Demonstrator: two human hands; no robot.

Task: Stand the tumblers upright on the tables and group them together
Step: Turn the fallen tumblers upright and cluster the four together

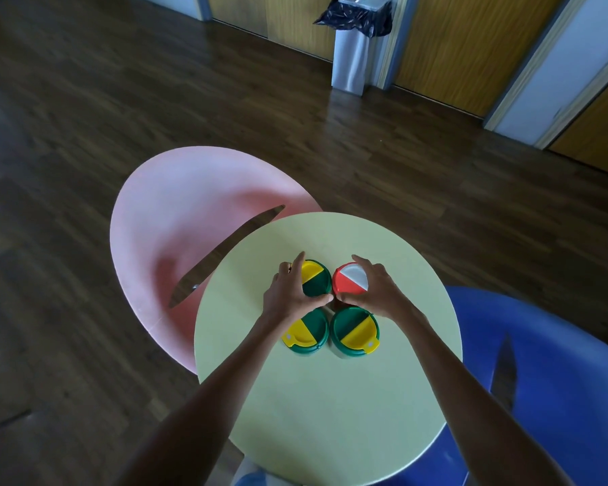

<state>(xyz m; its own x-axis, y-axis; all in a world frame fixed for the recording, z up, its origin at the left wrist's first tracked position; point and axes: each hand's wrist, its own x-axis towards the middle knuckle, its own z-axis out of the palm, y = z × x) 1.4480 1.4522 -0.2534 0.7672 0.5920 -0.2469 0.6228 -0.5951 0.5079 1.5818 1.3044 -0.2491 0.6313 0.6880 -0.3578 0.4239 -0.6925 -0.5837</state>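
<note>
Several tumblers stand upright in a tight cluster on the round pale green table [330,408]. My left hand [288,292] wraps the far left tumbler [317,279], which has a green and yellow lid. My right hand [376,292] wraps the far right tumbler [350,283], whose lid is red and white. Two more green and yellow tumblers stand in front: the near left tumbler [308,333] and the near right tumbler [354,331]. All of them touch or nearly touch at the centre.
A pink round table [176,233] sits lower at the left, partly under the green one. A blue table [558,363] lies at the right. A metal bin [353,54] with a dark liner stands by the far wall. Dark wood floor surrounds everything.
</note>
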